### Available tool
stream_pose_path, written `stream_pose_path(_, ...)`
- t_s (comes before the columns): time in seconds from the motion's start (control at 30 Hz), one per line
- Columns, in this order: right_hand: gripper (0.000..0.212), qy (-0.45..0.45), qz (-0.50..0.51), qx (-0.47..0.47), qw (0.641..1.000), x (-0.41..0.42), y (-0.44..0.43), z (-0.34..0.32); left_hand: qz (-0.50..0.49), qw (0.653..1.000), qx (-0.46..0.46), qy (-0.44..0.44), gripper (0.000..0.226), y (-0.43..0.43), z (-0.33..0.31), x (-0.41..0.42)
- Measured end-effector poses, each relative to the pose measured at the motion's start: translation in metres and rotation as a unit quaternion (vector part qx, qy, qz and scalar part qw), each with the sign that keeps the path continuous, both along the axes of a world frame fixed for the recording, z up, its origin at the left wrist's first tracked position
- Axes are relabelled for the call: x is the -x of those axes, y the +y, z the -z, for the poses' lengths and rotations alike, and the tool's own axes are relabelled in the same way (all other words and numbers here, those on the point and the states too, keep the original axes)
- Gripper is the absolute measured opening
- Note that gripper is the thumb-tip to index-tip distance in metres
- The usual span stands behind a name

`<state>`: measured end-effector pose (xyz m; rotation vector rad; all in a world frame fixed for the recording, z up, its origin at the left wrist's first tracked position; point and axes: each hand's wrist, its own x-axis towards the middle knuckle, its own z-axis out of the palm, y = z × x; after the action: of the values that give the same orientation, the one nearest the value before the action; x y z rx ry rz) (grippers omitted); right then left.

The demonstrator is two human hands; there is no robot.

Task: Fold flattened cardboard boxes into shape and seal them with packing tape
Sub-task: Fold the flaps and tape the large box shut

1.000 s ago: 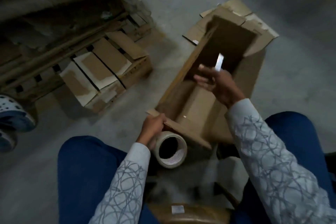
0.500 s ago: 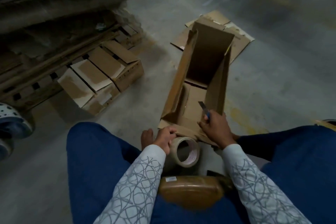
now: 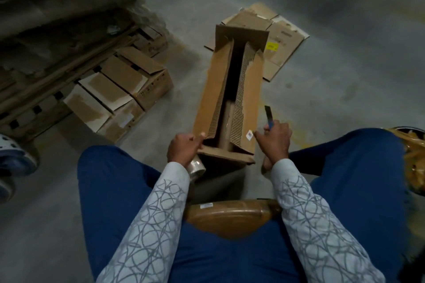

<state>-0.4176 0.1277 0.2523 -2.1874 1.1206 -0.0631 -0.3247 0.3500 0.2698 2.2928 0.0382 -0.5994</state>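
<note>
The long cardboard box lay on the concrete floor between the seated person's knees. Its two long flaps leaned inward, with a dark gap between their edges. The left hand gripped the near left flap corner, above the tape roll. The right hand, set apart, clutched a blue cutter beside the right flap. The floor lay open to the right.

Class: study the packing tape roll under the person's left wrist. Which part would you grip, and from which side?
On the tape roll, probably the curved outer band, from above on the person's left: the box crowds its right side and its core hardly shows. The left hand, gripping a flap just above, is nearest.
</note>
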Motion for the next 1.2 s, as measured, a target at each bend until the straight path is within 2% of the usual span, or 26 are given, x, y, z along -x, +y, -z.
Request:
stream_pose_path(0.1, 0.029, -0.044, -0.008, -0.022, 0.999, -0.004, 0.001, 0.000, -0.057, 0.978, 0.194, 0.056, 0.037, -0.003, -0.012, -0.002)
stream_pose_path(0.17, 0.030, -0.054, -0.009, -0.031, 0.998, -0.005, 0.004, 0.003, -0.076, 0.955, 0.264, 0.111, 0.033, -0.011, -0.016, -0.005)
stream_pose_path(0.2, 0.031, -0.053, -0.009, -0.037, 0.998, -0.005, 0.005, 0.004, -0.072, 0.950, 0.271, 0.139, 0.032, -0.015, -0.014, -0.007)
stream_pose_path(0.37, 0.033, -0.062, -0.025, -0.079, 0.995, -0.007, 0.007, 0.007, -0.044, 0.965, 0.171, 0.196, 0.047, -0.047, 0.006, -0.026)
stream_pose_path(0.47, 0.031, -0.080, -0.071, -0.112, 0.988, -0.010, 0.015, 0.007, 0.063, 0.976, 0.075, 0.197, 0.039, -0.067, 0.025, -0.031)
stream_pose_path(0.53, 0.025, -0.115, -0.067, -0.216, 0.967, -0.018, 0.024, 0.011, 0.151, 0.972, -0.007, 0.179, 0.034, -0.080, 0.038, -0.033)
stream_pose_path(0.6, 0.010, -0.147, -0.019, -0.370, 0.917, -0.028, 0.035, 0.017, 0.224, 0.958, -0.108, 0.144, 0.036, -0.087, 0.044, -0.033)
stream_pose_path(0.63, 0.007, -0.148, -0.010, -0.412, 0.899, -0.032, 0.038, 0.022, 0.254, 0.946, -0.160, 0.119, 0.039, -0.088, 0.047, -0.035)
stream_pose_path(0.67, 0.012, -0.136, -0.021, -0.419, 0.898, -0.035, 0.040, 0.032, 0.268, 0.938, -0.195, 0.104, 0.044, -0.086, 0.049, -0.037)
stream_pose_path(0.8, 0.016, -0.048, -0.105, -0.350, 0.930, -0.032, 0.041, 0.056, 0.242, 0.941, -0.213, 0.105, 0.052, -0.071, 0.053, -0.045)
stream_pose_path(0.93, 0.025, -0.004, -0.170, -0.251, 0.953, -0.029, 0.042, 0.055, 0.136, 0.970, -0.200, 0.021, 0.048, -0.059, 0.050, -0.046)
stream_pose_path(1.07, 0.033, -0.007, -0.189, -0.170, 0.967, -0.029, 0.039, 0.057, 0.067, 0.993, -0.096, 0.007, 0.045, -0.036, 0.040, -0.041)
stream_pose_path(1.13, 0.042, -0.013, -0.209, -0.148, 0.967, -0.029, 0.037, 0.055, 0.002, 0.999, -0.030, 0.024, 0.047, -0.020, 0.036, -0.039)
stream_pose_path(1.2, 0.039, -0.016, -0.231, -0.135, 0.963, -0.028, 0.037, 0.052, -0.068, 0.997, 0.002, 0.033, 0.047, -0.004, 0.031, -0.038)
